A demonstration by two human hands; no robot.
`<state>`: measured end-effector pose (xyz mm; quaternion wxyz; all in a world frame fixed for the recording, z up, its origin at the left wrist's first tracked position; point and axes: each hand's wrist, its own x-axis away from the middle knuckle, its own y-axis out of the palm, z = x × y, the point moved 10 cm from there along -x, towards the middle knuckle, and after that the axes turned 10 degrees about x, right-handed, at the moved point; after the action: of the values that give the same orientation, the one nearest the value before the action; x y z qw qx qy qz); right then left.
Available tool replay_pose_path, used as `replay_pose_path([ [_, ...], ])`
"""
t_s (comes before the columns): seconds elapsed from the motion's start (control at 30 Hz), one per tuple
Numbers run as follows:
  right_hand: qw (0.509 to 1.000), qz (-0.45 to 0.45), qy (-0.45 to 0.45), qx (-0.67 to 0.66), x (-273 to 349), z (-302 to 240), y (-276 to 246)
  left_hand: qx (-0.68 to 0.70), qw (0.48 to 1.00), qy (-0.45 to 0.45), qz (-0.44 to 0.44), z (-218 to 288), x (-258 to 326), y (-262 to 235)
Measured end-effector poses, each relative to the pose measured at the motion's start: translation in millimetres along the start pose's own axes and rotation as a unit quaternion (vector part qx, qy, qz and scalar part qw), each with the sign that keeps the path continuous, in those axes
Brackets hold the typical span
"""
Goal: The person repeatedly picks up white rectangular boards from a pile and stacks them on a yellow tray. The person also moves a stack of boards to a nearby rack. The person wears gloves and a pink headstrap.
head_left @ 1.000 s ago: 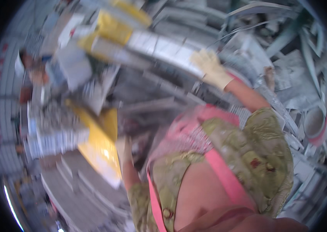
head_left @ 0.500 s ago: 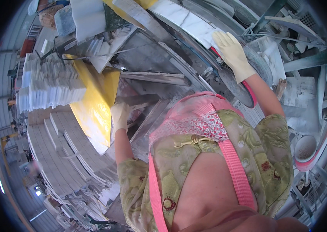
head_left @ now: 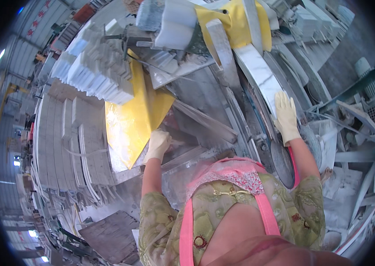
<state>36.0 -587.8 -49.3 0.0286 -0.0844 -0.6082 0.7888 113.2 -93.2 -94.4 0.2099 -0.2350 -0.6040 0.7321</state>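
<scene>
Head: white slab [head_left: 258, 71] beneath right fingers [head_left: 286, 103]

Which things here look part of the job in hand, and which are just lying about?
Likely in use:
- white grey-veined strip, right hand flat on its near end
- perhaps the yellow sheet, beside the left hand

Apparently lying about:
- stacked pale slabs
- long grey slabs
- dark board

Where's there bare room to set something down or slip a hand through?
The brown board left of the left sleeve looks bare. A dusty grey patch shows between the yellow sheet and the white veined strip. Crowded: the tile stacks at left, the scrap beyond the right arm.
</scene>
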Motion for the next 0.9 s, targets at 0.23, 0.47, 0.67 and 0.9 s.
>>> replay_pose_path([
  [0.23, 0.997, -0.056, -0.005, -0.058, -16, 25, -14, 0.014, 1.000, 0.002, 0.014, 4, -1, -5],
  [0.47, 0.881, -0.097, 0.049, -0.460, -62, -52, -62, 0.124, 0.986, -0.004, 0.110, 3, 3, -37],
  [0.67, 0.622, -0.195, -0.133, -0.747, -46, -341, -120, 0.284, 0.871, -0.273, 0.292, -43, 70, -100],
  [0.9, 0.800, -0.156, -0.195, -0.545, 18, -537, -149, 0.493, 0.677, -0.516, 0.180, -111, 142, -100],
])
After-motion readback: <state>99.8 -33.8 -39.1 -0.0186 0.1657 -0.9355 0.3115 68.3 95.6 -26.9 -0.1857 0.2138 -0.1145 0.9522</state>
